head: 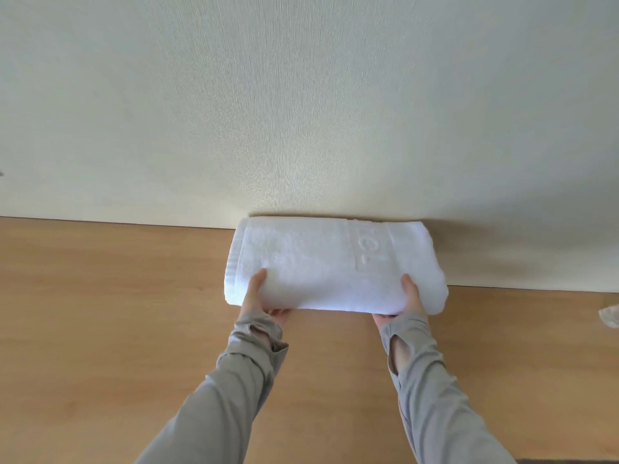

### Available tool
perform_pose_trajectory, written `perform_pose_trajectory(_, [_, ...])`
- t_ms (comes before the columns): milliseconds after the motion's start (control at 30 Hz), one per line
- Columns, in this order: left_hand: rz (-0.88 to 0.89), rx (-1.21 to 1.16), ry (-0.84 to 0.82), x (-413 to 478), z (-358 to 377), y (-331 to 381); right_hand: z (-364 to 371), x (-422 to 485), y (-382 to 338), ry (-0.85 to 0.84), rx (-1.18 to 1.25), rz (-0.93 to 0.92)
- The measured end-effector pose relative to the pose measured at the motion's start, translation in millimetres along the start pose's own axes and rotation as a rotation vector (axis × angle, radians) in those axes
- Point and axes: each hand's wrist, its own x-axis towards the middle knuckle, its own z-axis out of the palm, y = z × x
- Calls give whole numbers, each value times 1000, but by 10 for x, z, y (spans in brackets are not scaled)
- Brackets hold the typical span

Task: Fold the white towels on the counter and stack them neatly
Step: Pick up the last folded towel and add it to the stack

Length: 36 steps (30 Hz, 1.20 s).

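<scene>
Left hand [259, 301], grey thumb-hole sleeve: thumb on top, fingers tucked beneath, gripping the left end of the folded white terry towel [331, 266].
Right hand [407, 301], same sleeve: matching pinch at the right end, likely so the thick bundle keeps its layers square.
Towel: folded bundle with woven band and raised lettering, far edge against the pale textured wall [301, 112], near edge over the light wooden counter [100, 313], probably where the stack goes.
Pale cloth scrap [610, 316]: right frame edge, well apart; identity unclear.

Single head view — forward and down, close over counter [100, 329] against wall [301, 95].
</scene>
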Motion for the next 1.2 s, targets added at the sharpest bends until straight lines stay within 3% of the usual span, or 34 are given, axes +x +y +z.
perform_pose_trajectory(400, [70,8,117,-353,-149,299,199,-382,124,71,-161,67])
perform_pose_trajectory(1200, [470,-530,169,-2172,-1992,2070,1561,-2485,1851,-468,-604,187])
